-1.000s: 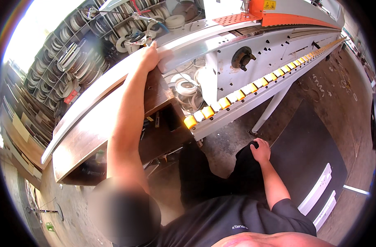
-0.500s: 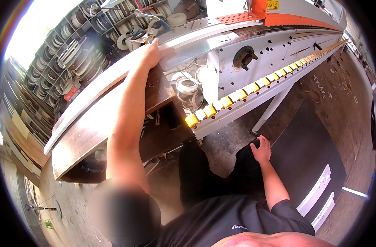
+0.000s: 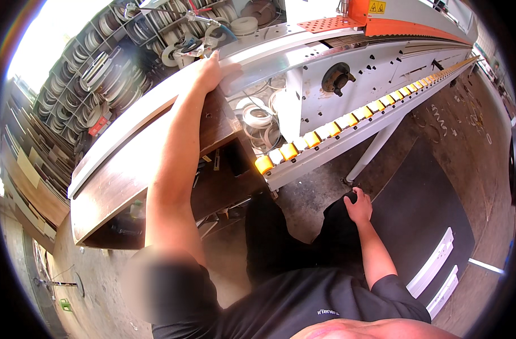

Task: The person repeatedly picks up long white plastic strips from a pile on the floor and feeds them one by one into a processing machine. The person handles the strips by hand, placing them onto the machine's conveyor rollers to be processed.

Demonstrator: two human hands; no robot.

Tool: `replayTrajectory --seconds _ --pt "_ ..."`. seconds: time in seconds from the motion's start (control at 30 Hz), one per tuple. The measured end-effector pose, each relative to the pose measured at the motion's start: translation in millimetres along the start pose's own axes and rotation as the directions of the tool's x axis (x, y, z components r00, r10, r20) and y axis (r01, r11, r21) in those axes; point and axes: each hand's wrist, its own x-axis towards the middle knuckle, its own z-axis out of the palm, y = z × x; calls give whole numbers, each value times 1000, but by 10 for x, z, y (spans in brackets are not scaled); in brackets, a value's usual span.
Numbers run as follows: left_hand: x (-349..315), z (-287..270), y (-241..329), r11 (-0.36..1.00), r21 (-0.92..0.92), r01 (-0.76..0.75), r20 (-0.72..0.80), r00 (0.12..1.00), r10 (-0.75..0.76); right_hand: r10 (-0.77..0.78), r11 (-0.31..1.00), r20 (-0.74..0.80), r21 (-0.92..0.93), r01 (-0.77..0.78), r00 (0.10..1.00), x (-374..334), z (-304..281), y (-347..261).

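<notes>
A long white board (image 3: 128, 135) runs from the lower left toward the machine at the upper right, lying along a dark brown wooden cabinet (image 3: 117, 192). My left arm reaches across the cabinet, and my left hand (image 3: 209, 72) lies on the board near a shiny metal bed (image 3: 258, 70). One finger stretches forward at the board's far edge; the other fingers are partly hidden. My right hand (image 3: 359, 207) rests on my black-trousered knee, fingers loosely apart and nothing in them.
The machine has an orange guard (image 3: 413, 28) and a rail of yellow rollers (image 3: 313, 139). Racks of edging rolls (image 3: 108, 76) stand at the far left. Stacked panels (image 3: 29, 164) lean at the left. On the right lie a dark panel (image 3: 427, 192) and two white strips (image 3: 433, 263).
The white board has slid a little up and to the right, its near end moving along the cabinet. Both my hands stay in place.
</notes>
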Motion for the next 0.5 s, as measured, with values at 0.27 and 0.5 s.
replayTrajectory --seconds 0.27,0.5 --pt "-50 -62 53 1000 10 1 23 1000 -1 -88 996 -13 -15 88 996 1 12 41" --pt "-70 -62 78 1000 23 -1 16 1000 1 -103 995 -59 -8 102 993 -5 54 67"
